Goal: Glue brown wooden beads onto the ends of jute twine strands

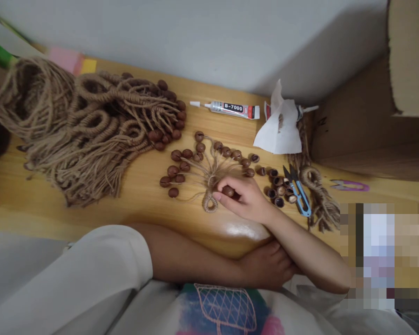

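My right hand (pixel 246 195) is closed around a round brown nut shell (pixel 228 191), its thumb beside a small twine loop (pixel 210 203). From that loop, twine strands (pixel 214 168) fan out over the table, with round brown nut shells (pixel 173 171) at their ends. My left hand (pixel 268 264) lies folded under my right forearm, near my body. Its fingers look curled, and what they hold, if anything, is hidden. Right of my right hand, several open half shells (pixel 272 192) lie beside blue-handled thread snips (pixel 300 193).
A big pile of wrapped twine bundles (pixel 87 125) covers the table's left side. A B-7000 glue tube (pixel 232 109) lies near the wall. White tissue (pixel 281 128), another twine bundle (pixel 319 197), purple snips (pixel 351 185) and a cardboard box (pixel 356 125) are at right.
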